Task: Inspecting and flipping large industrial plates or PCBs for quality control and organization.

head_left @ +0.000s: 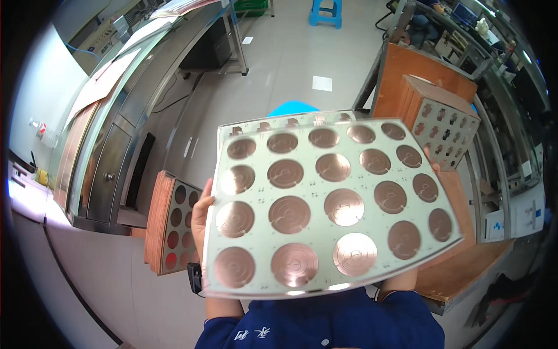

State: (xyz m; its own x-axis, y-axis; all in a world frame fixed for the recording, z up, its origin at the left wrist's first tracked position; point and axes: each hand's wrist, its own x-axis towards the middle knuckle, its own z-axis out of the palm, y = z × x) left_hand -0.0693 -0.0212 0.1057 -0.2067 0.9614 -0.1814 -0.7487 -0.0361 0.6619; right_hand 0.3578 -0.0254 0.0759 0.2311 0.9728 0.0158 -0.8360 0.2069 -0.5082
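Note:
A large white circuit board panel [308, 192] with rows of round copper patterns fills the middle of the view, tilted in front of my body. My left hand [201, 214] is closed on its left edge, fingers showing beside the rim. At the far right edge only a few fingertips of my right hand [431, 159] show; the panel hides the rest. Past the top edge, a strip of another panel [279, 123] with different copper shapes peeks out. Whether it is held too, I cannot tell.
A stack of similar panels [164, 224] stands on the floor at left, beside a glass-topped desk [110, 151]. Another stack [444, 125] leans on a wooden rack [427, 72] at right. A blue stool [325, 13] stands ahead; a blue thing [293, 107] shows behind the panel. Someone [423, 28] sits at far right.

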